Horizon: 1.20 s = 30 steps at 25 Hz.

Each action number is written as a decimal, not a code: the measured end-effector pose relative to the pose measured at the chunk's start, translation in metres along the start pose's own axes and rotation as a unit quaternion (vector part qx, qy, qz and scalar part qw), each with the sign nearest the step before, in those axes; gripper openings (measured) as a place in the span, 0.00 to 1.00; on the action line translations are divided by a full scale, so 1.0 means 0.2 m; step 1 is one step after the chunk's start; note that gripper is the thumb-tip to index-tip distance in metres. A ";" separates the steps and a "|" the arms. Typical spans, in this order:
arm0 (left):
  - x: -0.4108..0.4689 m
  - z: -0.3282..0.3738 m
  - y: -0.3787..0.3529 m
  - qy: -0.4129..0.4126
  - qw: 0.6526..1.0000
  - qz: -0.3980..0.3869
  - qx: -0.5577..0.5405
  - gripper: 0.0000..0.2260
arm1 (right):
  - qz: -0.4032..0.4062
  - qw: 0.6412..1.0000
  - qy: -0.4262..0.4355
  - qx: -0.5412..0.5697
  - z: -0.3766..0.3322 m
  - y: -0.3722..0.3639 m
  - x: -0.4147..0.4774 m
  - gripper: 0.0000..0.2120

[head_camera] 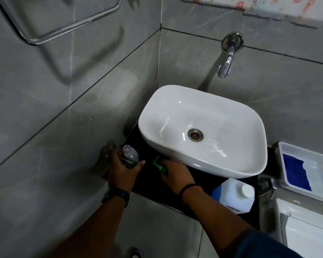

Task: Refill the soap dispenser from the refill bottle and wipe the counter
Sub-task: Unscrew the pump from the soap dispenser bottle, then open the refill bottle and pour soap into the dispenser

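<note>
My left hand [122, 169] grips a clear soap dispenser bottle [130, 156] with its neck open and no pump on it, standing at the left end of the black counter [149, 181]. My right hand [175, 174] holds the green pump head [159, 164] low over the counter, just right of the bottle and under the basin's front edge. The white refill bottle [233, 195] with a blue label and white cap stands capped on the counter at the front right. A blue cloth [296, 172] lies in a white tray [317, 157] at the far right.
A white vessel basin [201, 131] fills most of the counter. A chrome wall tap [226, 62] juts out above it. Grey tiled walls close in on the left and behind. A chrome fitting [267, 185] sits beside a white toilet tank [306, 228].
</note>
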<state>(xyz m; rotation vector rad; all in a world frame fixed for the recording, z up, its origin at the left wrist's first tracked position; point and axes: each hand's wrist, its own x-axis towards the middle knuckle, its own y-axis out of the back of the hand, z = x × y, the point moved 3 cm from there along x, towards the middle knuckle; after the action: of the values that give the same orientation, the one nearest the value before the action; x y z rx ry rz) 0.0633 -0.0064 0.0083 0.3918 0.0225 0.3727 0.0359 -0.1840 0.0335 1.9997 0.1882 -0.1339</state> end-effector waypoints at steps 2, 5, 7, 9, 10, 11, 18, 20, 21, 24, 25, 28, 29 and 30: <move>0.01 -0.02 -0.02 -0.005 1.000 -0.010 0.007 0.38 | -0.008 0.999 0.015 -0.039 0.00 -0.05 0.03 0.16; 0.01 -0.08 -0.03 -0.009 0.999 -0.025 0.028 0.38 | -0.003 0.996 0.033 -0.082 0.00 -0.11 0.07 0.17; 0.01 -0.12 -0.02 -0.007 0.999 -0.027 0.040 0.39 | -0.008 0.994 0.038 -0.105 0.01 -0.16 0.09 0.18; 0.01 -0.13 -0.02 -0.012 0.998 -0.027 0.051 0.40 | -0.014 0.992 0.040 -0.116 0.03 -0.19 0.09 0.18; 0.01 -0.13 -0.01 -0.018 0.998 -0.028 0.061 0.41 | -0.017 0.992 0.038 -0.117 0.04 -0.20 0.09 0.19; 0.01 -0.13 -0.01 -0.024 0.997 -0.031 0.071 0.42 | -0.019 0.992 0.036 -0.116 0.05 -0.21 0.09 0.19; -0.01 -0.09 0.09 -0.052 0.994 -0.024 0.098 0.50 | 0.035 0.996 0.064 -0.055 -0.04 -0.13 0.05 0.20; -0.03 0.00 0.13 -0.082 0.992 0.006 0.098 0.48 | 0.069 0.994 0.083 -0.023 -0.10 -0.03 0.03 0.18; -0.05 0.06 0.14 -0.100 0.989 0.023 0.106 0.46 | 0.092 0.992 0.088 -0.005 -0.12 0.04 0.01 0.18; -0.10 0.28 0.14 -0.174 0.978 0.034 0.109 0.41 | 0.195 0.974 0.089 0.077 -0.12 0.30 -0.09 0.14; -0.12 0.35 0.12 -0.197 0.975 0.027 0.100 0.39 | 0.235 0.963 0.079 0.109 -0.09 0.39 -0.13 0.13; -0.26 0.58 0.00 -0.253 0.964 -0.019 0.076 0.30 | 0.329 0.929 0.033 0.168 0.10 0.63 -0.31 0.08; -0.32 0.65 -0.06 -0.269 0.960 -0.048 0.065 0.28 | 0.348 0.920 0.014 0.178 0.19 0.69 -0.38 0.06; -0.38 0.72 -0.12 -0.281 0.954 -0.084 0.057 0.26 | 0.360 0.913 -0.009 0.192 0.29 0.73 -0.45 0.06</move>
<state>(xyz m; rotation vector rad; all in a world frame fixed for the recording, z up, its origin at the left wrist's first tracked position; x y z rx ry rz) 0.0143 -0.1065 0.1283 0.5961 -0.4786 0.0816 -0.0256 -0.3037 0.1556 2.3260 -0.6384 0.3076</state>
